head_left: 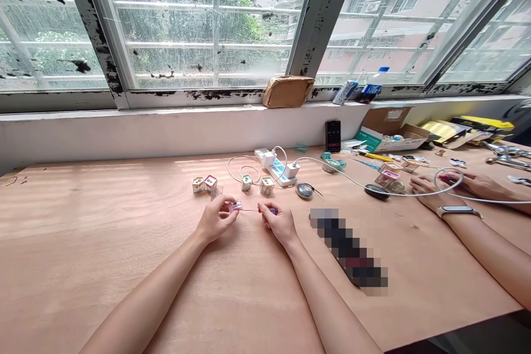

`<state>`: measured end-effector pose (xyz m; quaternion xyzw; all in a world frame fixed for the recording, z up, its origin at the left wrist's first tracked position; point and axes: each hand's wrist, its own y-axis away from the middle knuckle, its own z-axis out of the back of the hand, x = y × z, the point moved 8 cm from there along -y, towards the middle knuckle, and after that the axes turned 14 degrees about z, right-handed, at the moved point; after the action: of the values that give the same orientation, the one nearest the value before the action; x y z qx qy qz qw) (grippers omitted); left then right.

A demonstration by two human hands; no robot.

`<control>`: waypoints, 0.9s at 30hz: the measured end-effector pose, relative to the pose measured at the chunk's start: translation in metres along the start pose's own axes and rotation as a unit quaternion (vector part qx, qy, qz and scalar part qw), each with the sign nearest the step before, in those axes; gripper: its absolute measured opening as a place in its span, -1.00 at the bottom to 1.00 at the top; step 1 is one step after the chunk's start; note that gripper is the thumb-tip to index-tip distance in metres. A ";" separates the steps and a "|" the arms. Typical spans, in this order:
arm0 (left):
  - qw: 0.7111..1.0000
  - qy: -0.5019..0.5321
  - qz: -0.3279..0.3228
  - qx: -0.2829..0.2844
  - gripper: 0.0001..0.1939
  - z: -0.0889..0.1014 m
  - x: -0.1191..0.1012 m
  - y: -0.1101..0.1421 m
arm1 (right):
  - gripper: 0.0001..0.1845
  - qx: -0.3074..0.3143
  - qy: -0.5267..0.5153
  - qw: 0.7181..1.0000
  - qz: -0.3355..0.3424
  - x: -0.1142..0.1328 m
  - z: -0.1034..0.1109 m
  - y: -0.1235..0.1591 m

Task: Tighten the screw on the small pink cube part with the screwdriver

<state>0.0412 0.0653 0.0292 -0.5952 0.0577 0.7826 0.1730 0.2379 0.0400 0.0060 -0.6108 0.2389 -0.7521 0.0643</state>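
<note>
My left hand (pixel 215 220) is closed around a small clear pink plastic piece (pixel 235 206). In my right hand (pixel 281 223) is a screwdriver with a red and dark handle (pixel 272 211). Its thin shaft points left at the pink piece; whether the tip touches it I cannot tell. Just beyond my left hand lies a clear plastic part (pixel 216 192), partly hidden by the fingers. Behind my hands stand several small box-shaped pieces with printed faces, among them a red-rimmed one (pixel 210 182), a green-rimmed one (pixel 246 182) and a cream one (pixel 267 185).
A white power strip (pixel 279 169) with plugs and cables lies behind. Right of my hands are a round dark object (pixel 305 191) and a pixelated dark slab (pixel 348 249). Another person's hands (pixel 427 191) work at the right, near an open carton (pixel 390 135) and a propped phone (pixel 333 136).
</note>
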 end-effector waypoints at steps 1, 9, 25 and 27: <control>1.000 0.006 0.005 -0.003 -0.71 0.001 0.001 -0.001 | -0.51 -0.001 -0.007 1.000 -0.002 0.002 0.000 0.000; 0.998 0.055 0.030 -0.031 -0.68 0.009 0.007 -0.006 | -0.50 0.018 0.015 1.000 0.013 0.004 -0.002 0.000; 0.998 0.050 0.029 -0.039 -0.71 0.009 0.008 -0.006 | -0.53 -0.041 0.047 0.998 0.014 0.004 0.010 -0.002; 0.998 0.048 0.030 -0.038 -0.70 0.009 0.008 -0.006 | -0.53 -0.028 0.049 0.998 0.013 0.004 0.008 -0.002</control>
<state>0.0336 0.0753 0.0250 -0.6360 0.0537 0.7598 0.1240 0.2447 0.0381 0.0112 -0.5717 0.2707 -0.7732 0.0457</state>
